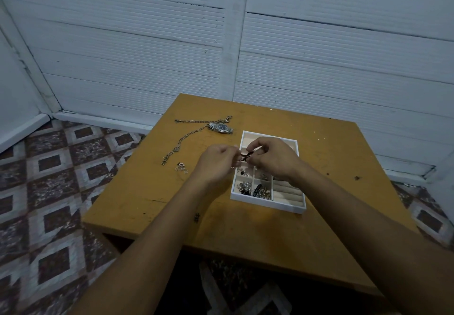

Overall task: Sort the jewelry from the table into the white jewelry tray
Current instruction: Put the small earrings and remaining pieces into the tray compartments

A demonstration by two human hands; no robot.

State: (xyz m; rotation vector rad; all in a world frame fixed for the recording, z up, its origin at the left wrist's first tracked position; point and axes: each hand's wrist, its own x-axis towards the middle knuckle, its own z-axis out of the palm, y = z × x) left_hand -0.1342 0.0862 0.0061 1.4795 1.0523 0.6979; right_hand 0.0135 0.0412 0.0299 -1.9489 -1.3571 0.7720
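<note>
Two bare arms reach out over a brown wooden table (331, 162). The left hand (218, 160) and the right hand (271, 157) are close together, just above the near-left part of a white jewelry tray (267, 205). Both hands have their fingers curled in, and both pinch the same small dark piece of jewelry (246, 155), one hand on each end. It is thin and dark, and it is too small to tell just what it is. The tray sits on the table a little right of the middle. It has many little boxes inside. In the near-left boxes there are white pearls (243, 186) and a heap of small dark and silver bits (261, 192). The near-right part has soft cream rolls (287, 194). To the left of the hands, a tiny sparkly piece (181, 166) lies on the table by itself. Farther back, a long silver chain (183, 140) runs across the wood. Its far end comes right up to a silver watch (220, 128) with a dark face, which lies just past the far-left corner of the tray. Behind the table is a white wall (147, 44), and the floor (49, 192) has brown and white squares.
</note>
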